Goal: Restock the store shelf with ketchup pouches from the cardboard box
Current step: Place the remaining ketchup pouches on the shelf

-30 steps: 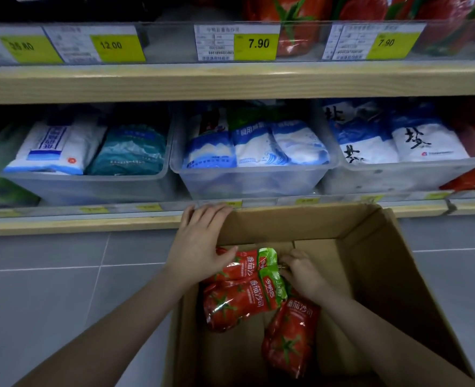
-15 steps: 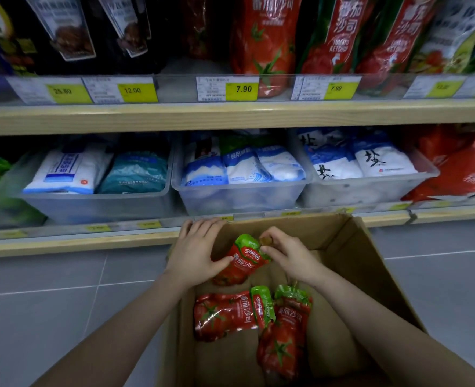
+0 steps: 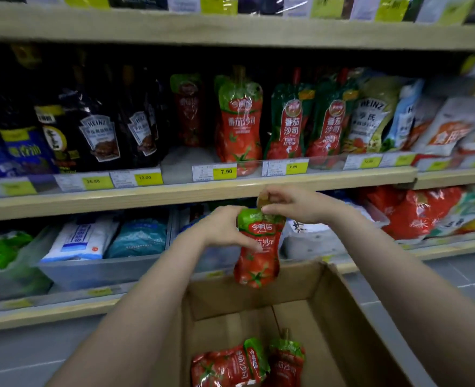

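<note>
A red and green ketchup pouch [image 3: 258,261] hangs upright above the cardboard box [image 3: 339,325]. My left hand [image 3: 225,229] grips its left side near the neck, and my right hand [image 3: 294,206] pinches its top by the cap. Two more ketchup pouches [image 3: 230,364] lie on the bottom of the box. On the shelf [image 3: 175,191] above, one matching pouch [image 3: 240,121] stands behind the 7.90 price tag [image 3: 225,171], with another [image 3: 187,113] further back. A bare gap lies to their left.
Dark Heinz sauce pouches [image 3: 99,135] stand left of the gap; other tomato ketchup pouches [image 3: 289,124] stand to the right. Below, clear bins [image 3: 96,272] hold white and blue bags. Grey floor tiles surround the box.
Both hands lifted one pouch out of the box, up to just under the ketchup shelf. My view tilted upward, so the ketchup shelf now fills the middle.
</note>
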`<state>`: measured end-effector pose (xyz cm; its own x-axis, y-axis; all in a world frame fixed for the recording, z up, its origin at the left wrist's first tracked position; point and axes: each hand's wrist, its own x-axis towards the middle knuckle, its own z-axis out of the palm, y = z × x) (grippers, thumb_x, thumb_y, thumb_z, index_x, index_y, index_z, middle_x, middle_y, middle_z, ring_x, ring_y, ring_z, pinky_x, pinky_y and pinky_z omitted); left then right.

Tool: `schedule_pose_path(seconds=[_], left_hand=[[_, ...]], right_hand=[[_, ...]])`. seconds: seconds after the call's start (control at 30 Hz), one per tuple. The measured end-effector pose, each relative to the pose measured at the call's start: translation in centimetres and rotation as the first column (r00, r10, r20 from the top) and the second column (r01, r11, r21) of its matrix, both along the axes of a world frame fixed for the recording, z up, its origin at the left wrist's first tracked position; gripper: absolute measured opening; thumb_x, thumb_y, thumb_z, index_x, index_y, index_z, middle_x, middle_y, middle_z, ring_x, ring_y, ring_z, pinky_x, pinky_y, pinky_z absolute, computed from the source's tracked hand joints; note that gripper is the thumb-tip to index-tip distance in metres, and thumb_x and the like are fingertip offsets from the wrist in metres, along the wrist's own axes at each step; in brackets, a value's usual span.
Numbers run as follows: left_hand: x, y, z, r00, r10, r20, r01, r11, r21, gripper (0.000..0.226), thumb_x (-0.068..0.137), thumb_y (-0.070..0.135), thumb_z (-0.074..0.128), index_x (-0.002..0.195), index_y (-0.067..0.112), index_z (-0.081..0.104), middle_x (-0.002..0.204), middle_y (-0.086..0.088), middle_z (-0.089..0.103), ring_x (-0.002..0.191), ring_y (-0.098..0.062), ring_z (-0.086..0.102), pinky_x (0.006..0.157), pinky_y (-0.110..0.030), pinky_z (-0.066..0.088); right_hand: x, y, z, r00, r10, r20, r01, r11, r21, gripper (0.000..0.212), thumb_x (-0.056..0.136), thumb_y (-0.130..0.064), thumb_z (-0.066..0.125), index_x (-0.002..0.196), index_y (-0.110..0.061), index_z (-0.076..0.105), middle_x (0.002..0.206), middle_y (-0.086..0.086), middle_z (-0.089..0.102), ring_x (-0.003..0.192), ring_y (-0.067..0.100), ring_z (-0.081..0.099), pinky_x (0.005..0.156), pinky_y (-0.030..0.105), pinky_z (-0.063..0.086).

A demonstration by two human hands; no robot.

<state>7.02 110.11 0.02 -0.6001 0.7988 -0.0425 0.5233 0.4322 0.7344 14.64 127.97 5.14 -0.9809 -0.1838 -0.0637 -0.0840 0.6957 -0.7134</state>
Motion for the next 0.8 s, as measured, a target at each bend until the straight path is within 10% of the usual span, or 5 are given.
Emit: schedule_pose_path(seconds=[0.23, 0.57, 0.8], left_hand=[[-0.4, 0.4, -0.4, 0.957, 0.093, 0.274, -0.144, 0.974, 0.174, 0.046, 0.061, 0.006, 0.085, 0.098, 0.025, 0.065, 0.103, -0.003, 0.07, 0.099, -0.017, 0.065, 0.093, -0.041, 0.051], [0.2, 1.3, -0.8, 0.945, 0.172, 0.277, -0.235, 0.949, 0.212, 0.05, 0.057, 0.018, 0.088, 0.102, 0.023, 0.066, 0.101, 0.001, 0.071, 0.096, -0.013, 0.067, 0.091, -0.04, 0.053], [0.9, 2.0, -0.7, 0.964, 0.19, 0.185, -0.229, 0.948, 0.221, 0.058, 0.054, 0.023, 0.089, 0.106, 0.02, 0.065, 0.103, 0.002, 0.07, 0.095, -0.01, 0.066, 0.089, -0.037, 0.054]], right_hand=[[-0.9, -0.7, 2.2, 0.993, -0.089, -0.072, 0.076, 0.983, -0.165, 0.016, 0.092, -0.017, 0.055, 0.106, -0.01, 0.056, 0.105, 0.007, 0.066, 0.093, 0.012, 0.062, 0.077, 0.021, 0.051], [-0.6, -1.3, 1.2, 0.964, -0.232, -0.13, 0.164, 0.904, -0.395, 0.019, 0.089, -0.015, 0.057, 0.106, -0.008, 0.063, 0.106, 0.01, 0.069, 0.097, 0.02, 0.066, 0.086, 0.032, 0.055], [0.0, -1.1, 1.7, 0.95, -0.305, -0.07, 0.247, 0.867, -0.434, 0.013, 0.086, -0.024, 0.063, 0.082, -0.013, 0.069, 0.081, 0.001, 0.072, 0.071, 0.008, 0.069, 0.061, 0.018, 0.053]])
